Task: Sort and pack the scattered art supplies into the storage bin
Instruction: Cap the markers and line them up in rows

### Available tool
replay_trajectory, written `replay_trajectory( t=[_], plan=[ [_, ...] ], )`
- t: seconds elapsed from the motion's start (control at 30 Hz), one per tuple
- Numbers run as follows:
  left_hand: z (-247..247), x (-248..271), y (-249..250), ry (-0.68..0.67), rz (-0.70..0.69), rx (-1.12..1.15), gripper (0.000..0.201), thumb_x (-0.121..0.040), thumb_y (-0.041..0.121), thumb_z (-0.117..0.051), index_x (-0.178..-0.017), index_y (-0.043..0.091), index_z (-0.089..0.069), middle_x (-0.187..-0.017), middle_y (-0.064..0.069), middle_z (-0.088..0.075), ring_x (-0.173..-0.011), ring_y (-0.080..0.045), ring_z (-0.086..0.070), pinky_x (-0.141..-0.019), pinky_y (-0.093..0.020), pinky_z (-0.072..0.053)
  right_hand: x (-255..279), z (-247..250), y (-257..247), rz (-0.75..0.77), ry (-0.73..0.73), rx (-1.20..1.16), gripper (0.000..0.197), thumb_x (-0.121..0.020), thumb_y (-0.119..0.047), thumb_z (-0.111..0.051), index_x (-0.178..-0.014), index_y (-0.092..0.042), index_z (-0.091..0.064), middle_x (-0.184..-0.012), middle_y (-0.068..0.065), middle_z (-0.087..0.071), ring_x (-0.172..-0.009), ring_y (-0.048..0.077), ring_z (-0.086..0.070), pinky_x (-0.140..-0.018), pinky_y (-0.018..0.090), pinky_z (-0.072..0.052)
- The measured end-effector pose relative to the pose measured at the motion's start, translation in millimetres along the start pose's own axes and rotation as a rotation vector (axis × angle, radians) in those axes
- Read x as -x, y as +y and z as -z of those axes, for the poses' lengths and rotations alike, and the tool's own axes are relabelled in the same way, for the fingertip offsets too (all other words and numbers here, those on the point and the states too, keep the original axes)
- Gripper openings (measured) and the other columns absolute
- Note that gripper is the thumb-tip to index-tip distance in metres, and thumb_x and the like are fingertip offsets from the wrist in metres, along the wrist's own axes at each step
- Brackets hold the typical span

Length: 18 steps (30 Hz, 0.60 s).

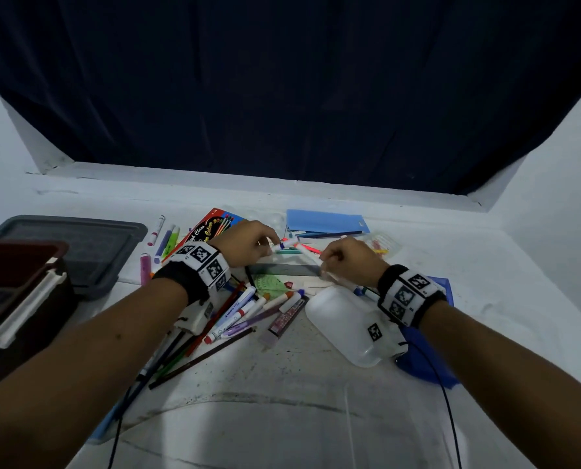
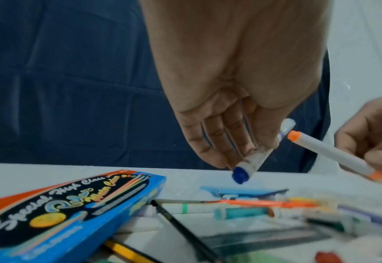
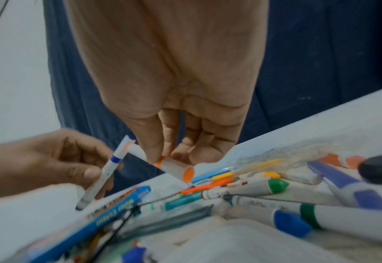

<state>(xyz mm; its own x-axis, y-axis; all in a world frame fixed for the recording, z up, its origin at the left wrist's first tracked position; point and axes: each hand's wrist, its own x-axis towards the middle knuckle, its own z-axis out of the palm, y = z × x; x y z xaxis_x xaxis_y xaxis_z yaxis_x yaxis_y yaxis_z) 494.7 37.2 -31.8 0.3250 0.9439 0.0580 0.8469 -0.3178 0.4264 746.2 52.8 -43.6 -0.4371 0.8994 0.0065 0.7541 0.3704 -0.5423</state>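
Note:
My left hand (image 1: 248,243) pinches a white marker with blue ends (image 1: 284,245) (image 2: 253,158) above the pile. My right hand (image 1: 346,258) grips a white marker with orange ends (image 3: 176,168) (image 2: 329,153), its tip close to the blue marker (image 3: 105,176). Below them lie many markers (image 1: 241,309), coloured pencils (image 1: 180,357), a dark ruler (image 1: 282,269) and a green protractor (image 1: 270,284). A red and blue pencil box (image 1: 207,231) (image 2: 61,208) lies under my left wrist. The storage bin (image 1: 18,292) stands at the left edge.
A grey tray lid (image 1: 79,245) lies behind the bin. A blue folder (image 1: 326,221) sits at the back, a clear plastic container (image 1: 346,326) and a blue sheet (image 1: 427,363) under my right wrist. A dark curtain (image 1: 282,79) hangs behind the table.

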Motion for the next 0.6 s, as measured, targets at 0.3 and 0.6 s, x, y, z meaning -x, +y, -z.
replay_trajectory(
  t=[0.3,0.6],
  plan=[
    [-18.5,69.0,59.1,0.175,0.043,0.403,0.031,-0.089,0.013,-0.066,-0.119,0.017,-0.065,-0.077,0.004,-0.072,-0.073,-0.013,-0.069,-0.074,-0.031,-0.057,102.3,21.4,-4.0,-0.191,0.105,-0.601,0.003,-0.089,-0.006,-0.067,-0.087,-0.004,-0.068,-0.074,0.009,-0.068,-0.061,0.011,-0.060,-0.053,0.024,-0.048],
    [-71.4,161.1,97.4,0.076,0.191,0.525,0.032,-0.088,0.015,-0.069,-0.119,0.012,-0.066,-0.078,0.000,-0.075,-0.071,-0.007,-0.069,-0.068,-0.024,-0.057,215.7,-7.2,-1.7,-0.297,0.106,-0.700,0.007,-0.089,-0.003,-0.066,-0.096,-0.003,-0.066,-0.082,0.017,-0.073,-0.064,0.017,-0.063,-0.058,0.030,-0.050]
  ],
)
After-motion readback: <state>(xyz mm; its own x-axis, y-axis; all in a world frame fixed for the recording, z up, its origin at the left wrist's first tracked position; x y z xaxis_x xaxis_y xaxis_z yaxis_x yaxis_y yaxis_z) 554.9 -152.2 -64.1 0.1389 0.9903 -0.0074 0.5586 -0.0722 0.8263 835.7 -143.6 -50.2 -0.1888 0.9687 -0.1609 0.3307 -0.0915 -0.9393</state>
